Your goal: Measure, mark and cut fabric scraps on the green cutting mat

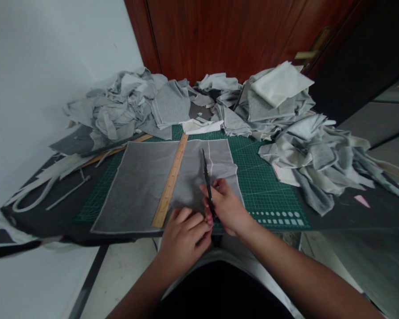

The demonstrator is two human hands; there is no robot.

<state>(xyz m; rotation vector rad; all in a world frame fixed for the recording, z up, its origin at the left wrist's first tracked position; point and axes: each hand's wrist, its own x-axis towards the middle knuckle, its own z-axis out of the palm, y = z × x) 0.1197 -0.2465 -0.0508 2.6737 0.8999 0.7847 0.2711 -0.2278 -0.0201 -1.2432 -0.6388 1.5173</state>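
A grey piece of fabric (141, 177) lies flat across the table's near half, with a pale line running down its right part. My right hand (228, 206) is wrapped round the handles of dark scissors (206, 169), whose blades point away from me over the fabric. At the fabric's near edge, my left hand (188, 230) has its fingers curled in a pinch on the fabric, close beside the scissor handles. The exact fingertip contact is partly hidden. A wooden ruler (170, 184) lies slantwise on the fabric, left of the scissors.
Beneath the fabric is a green cutting mat (262, 186). Heaps of grey cloth lie at the back left (119, 106) and right (319, 150). Pale strips (53, 173) lie at the left. A brown door (219, 35) stands behind the table.
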